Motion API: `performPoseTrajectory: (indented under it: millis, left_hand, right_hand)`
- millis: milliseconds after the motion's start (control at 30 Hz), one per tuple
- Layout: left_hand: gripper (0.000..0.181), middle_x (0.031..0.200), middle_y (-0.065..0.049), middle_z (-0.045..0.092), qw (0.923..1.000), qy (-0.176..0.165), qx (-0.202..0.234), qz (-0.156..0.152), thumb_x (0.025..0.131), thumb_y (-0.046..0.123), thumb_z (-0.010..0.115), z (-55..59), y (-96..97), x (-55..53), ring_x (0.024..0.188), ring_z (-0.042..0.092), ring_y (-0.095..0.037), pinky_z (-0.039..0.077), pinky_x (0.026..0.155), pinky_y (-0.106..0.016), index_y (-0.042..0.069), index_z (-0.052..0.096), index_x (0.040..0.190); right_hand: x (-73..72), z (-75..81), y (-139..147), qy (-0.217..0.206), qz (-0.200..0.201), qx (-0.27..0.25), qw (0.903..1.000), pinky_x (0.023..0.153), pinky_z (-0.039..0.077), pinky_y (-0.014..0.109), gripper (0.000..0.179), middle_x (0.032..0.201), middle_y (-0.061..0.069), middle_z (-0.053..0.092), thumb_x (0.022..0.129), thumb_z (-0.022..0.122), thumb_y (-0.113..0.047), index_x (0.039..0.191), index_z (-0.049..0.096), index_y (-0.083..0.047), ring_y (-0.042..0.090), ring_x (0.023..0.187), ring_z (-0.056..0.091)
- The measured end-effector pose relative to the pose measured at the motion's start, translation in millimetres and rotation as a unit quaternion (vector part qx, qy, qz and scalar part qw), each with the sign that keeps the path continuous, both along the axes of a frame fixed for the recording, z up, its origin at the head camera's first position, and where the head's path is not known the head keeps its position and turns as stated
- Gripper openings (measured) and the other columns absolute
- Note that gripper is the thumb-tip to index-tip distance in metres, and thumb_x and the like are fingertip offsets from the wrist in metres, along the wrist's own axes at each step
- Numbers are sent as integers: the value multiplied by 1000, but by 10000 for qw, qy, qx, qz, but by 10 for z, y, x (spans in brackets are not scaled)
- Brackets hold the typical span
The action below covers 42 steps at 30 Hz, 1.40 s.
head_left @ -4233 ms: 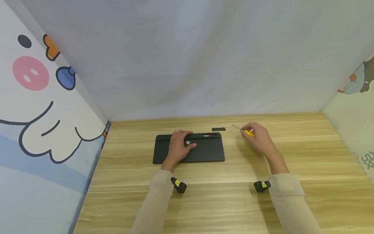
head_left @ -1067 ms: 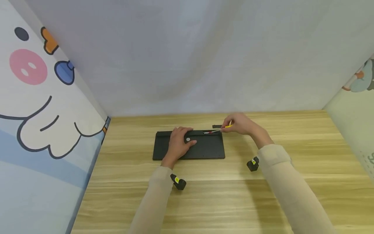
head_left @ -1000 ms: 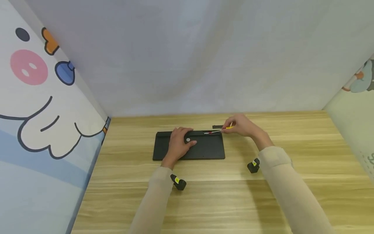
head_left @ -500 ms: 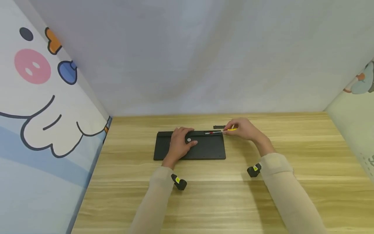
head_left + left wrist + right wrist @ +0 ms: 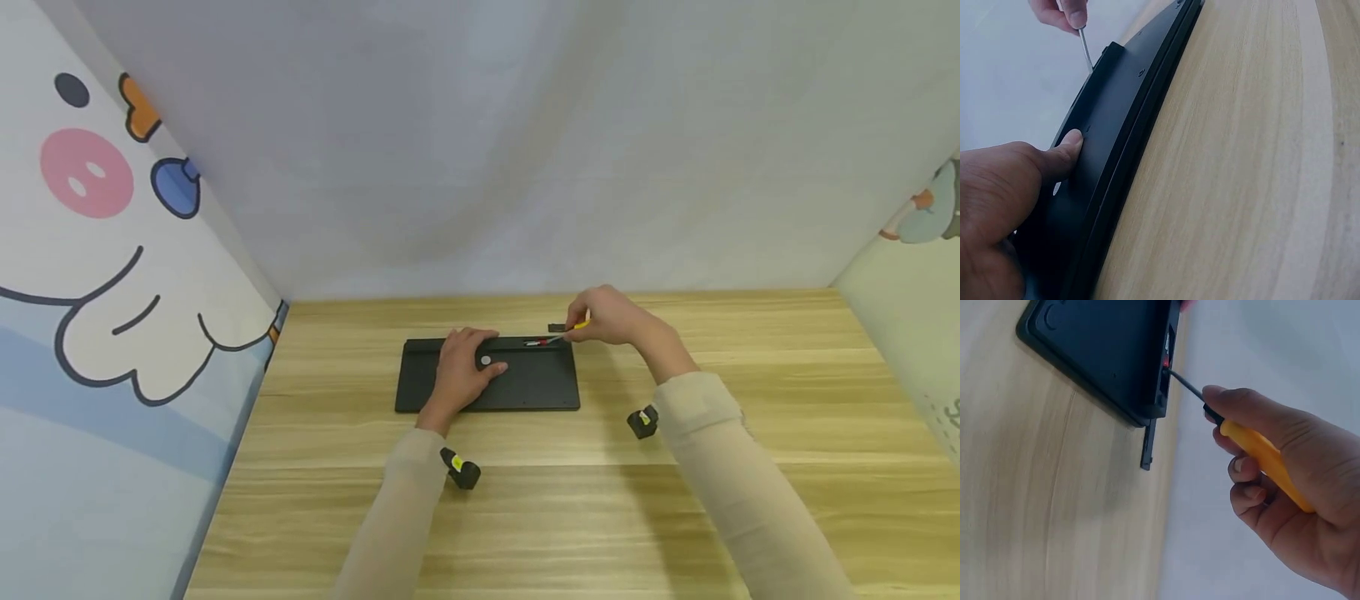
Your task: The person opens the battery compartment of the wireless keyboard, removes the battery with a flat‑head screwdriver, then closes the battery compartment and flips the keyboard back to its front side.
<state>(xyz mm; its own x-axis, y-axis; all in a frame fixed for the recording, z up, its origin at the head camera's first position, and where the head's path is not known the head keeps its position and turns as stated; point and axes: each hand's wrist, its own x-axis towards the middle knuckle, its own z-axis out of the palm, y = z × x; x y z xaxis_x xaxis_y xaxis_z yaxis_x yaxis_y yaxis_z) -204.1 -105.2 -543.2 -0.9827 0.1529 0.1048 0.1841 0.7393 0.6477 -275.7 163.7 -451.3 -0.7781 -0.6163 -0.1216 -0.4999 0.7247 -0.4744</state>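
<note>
A black keyboard [image 5: 525, 379] lies face down on the wooden table. My left hand [image 5: 459, 375] holds it left of centre, thumb on the underside and fingers at the far edge, partly hidden. Beside the thumb is a pale round spot [image 5: 486, 360]. My right hand [image 5: 611, 317] grips a screwdriver [image 5: 1263, 456] by its yellow handle. Its thin shaft reaches into the open battery slot near the keyboard's far right corner, at the red end of a silver-and-red battery [image 5: 1166, 360]. A dark battery cover [image 5: 1147, 447] lies just beyond the keyboard, partly hidden by the right hand in the head view.
The wooden table [image 5: 540, 517] meets a pale grey backdrop [image 5: 480, 167] close behind the keyboard. A cartoon-printed panel [image 5: 90, 275] borders the left side, and a pale green panel [image 5: 922, 333] the right. Black wrist cameras [image 5: 465, 475] hang at both sleeves.
From the right of the keyboard, the right hand has brought the screwdriver tip into the battery slot. In the last half second it has shifted slightly left and away. The left hand stays put.
</note>
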Motion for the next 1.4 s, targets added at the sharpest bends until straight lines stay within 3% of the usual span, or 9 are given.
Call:
performPoseTrajectory:
  millis: [267,433,633,800,900,1067,1133,1233,1400]
  left_hand:
    - [54,140,-10,62,10000,13,68,-48,90,29,79,-4,-3,1,141,50,-33,15,135,-51,16,61,140]
    - [54,141,-9,61,9999,-24,82,-69,91,30,78,-7,0,5,142,49,-33,16,134,-51,16,61,140]
    - [54,140,-9,62,10000,11,84,-43,90,29,79,-6,3,-1,140,51,-33,16,135,-50,16,61,140]
    - [54,139,-9,63,10000,20,48,-44,91,30,78,-16,5,3,139,52,-32,17,134,-50,16,61,140]
    - [53,139,-10,63,10000,1,72,-61,91,29,78,-10,11,10,139,52,-33,18,134,-51,15,62,139]
    - [54,139,-11,63,9999,2,111,-91,90,29,79,2,16,13,139,51,-34,17,134,-51,15,62,139]
    - [54,139,-10,63,9999,18,84,-76,90,29,79,-5,10,9,139,51,-34,18,134,-50,15,62,139]
    - [54,139,-10,63,10000,51,69,-50,90,29,79,-11,-2,2,139,52,-33,18,134,-51,15,62,139]
    - [54,139,-10,63,9999,52,84,-45,90,29,79,-17,-13,-10,140,51,-34,18,134,-51,15,62,139]
  right_hand:
    - [-22,-232,213,-854,-473,-775,9922,80,54,35,12,105,6,76,94,75,-25,95,81,-14,22,98,64]
    - [11,-402,328,-1527,-895,-1275,9759,77,53,30,19,112,10,74,97,71,-28,104,80,-12,20,95,65]
    - [71,-482,353,-1991,-1333,-1594,9577,82,51,28,25,117,11,72,98,70,-31,106,78,-8,18,96,60]
    - [131,-525,358,-2317,-1615,-1768,9428,74,50,27,29,119,12,69,98,70,-33,108,78,-6,19,90,54]
    - [159,-518,351,-2176,-1634,-1698,9472,75,52,26,29,119,10,69,97,71,-35,107,78,-9,17,91,57]
    - [179,-425,299,-1079,-1300,-1104,9794,71,51,27,21,108,6,74,95,73,-37,101,80,-17,17,84,60]
    - [176,-383,260,-625,-1078,-905,9881,69,49,28,19,104,7,75,94,74,-34,99,80,-17,17,82,59]
    - [171,-331,197,-207,-851,-750,9933,72,48,29,15,102,6,76,94,75,-29,98,80,-16,17,83,59]
    - [181,-299,149,5,-805,-686,9944,74,51,32,13,100,6,77,93,76,-26,96,80,-14,19,85,62]
